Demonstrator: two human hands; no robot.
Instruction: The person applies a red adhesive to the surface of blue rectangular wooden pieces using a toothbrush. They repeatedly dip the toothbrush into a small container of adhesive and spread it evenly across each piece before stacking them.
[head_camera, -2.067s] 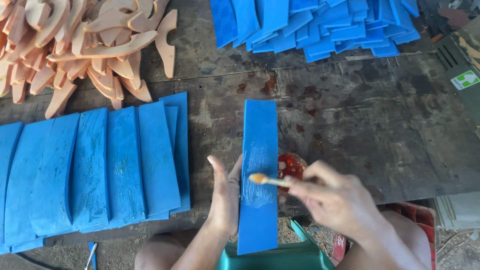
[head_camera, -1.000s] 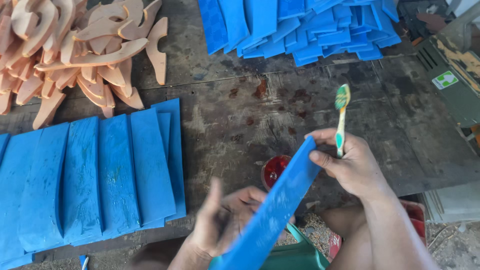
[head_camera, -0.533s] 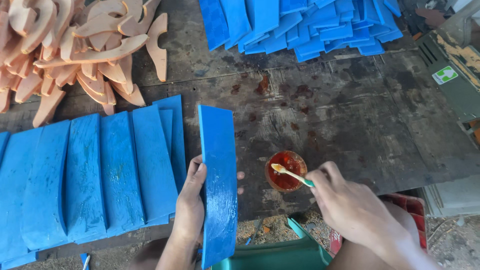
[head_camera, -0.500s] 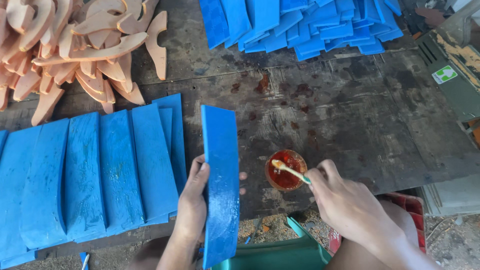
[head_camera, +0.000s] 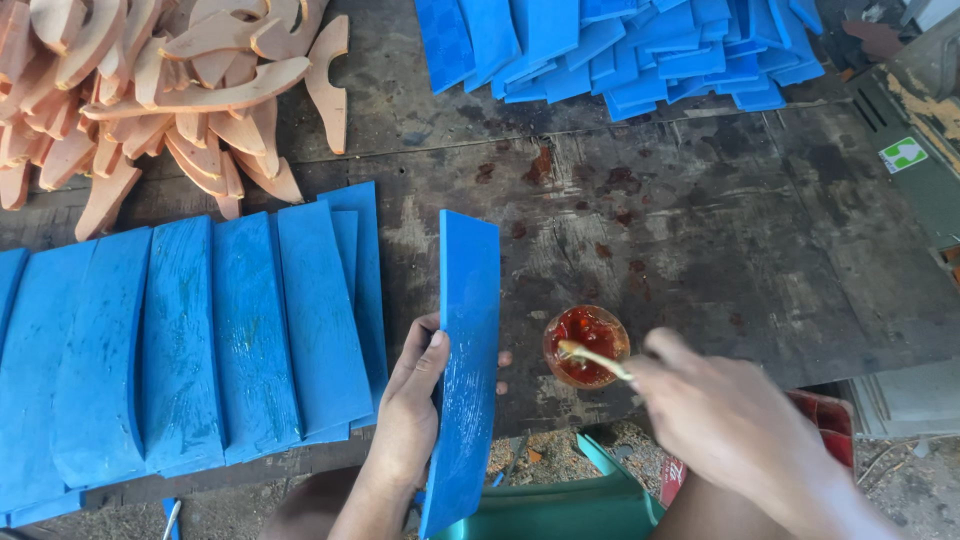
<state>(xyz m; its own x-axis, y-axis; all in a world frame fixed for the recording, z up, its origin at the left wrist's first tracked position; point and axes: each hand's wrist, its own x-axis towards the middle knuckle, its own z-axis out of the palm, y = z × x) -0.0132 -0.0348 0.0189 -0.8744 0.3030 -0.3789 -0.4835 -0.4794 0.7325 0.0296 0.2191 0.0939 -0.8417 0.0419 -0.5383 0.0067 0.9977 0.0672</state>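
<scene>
Brush (head_camera: 590, 357) has dipped into the pot (head_camera: 587, 345), bristles hidden.

Row of boards (head_camera: 200, 340) at table's (head_camera: 760, 260) left; wooden pieces (head_camera: 170, 90) heaped behind them. Stacked boards (head_camera: 620, 50) far right. Cup (head_camera: 586, 345) right of held board (head_camera: 465, 360).

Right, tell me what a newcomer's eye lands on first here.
The long blue piece, held on the dark table by the left hand. Beside it the small cup of red paste, where the right hand dips a brush. Then the row of blue pieces at left.
</scene>
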